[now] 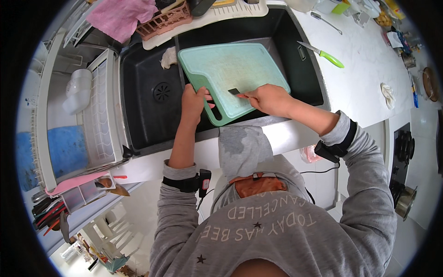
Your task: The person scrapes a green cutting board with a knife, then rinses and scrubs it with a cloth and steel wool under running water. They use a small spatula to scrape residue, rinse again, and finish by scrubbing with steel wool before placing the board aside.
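Observation:
A pale green-rimmed cutting board lies slanted over the right basin of a black double sink. My left hand grips it at the handle slot on its left side. Brownish staining and fine scratches mark the board's middle. In my right hand is a small scraper with a flat dark blade and a reddish handle, mostly hidden by my fingers. The blade is at the board's surface, near its lower middle; whether it touches cannot be told.
A green-handled knife lies on the white counter, its blade pointing toward the sink. Behind it is a thin metal tool. A whitish rag rests by the sink divider. A grey cloth hangs over the front edge. Left stands a dish rack.

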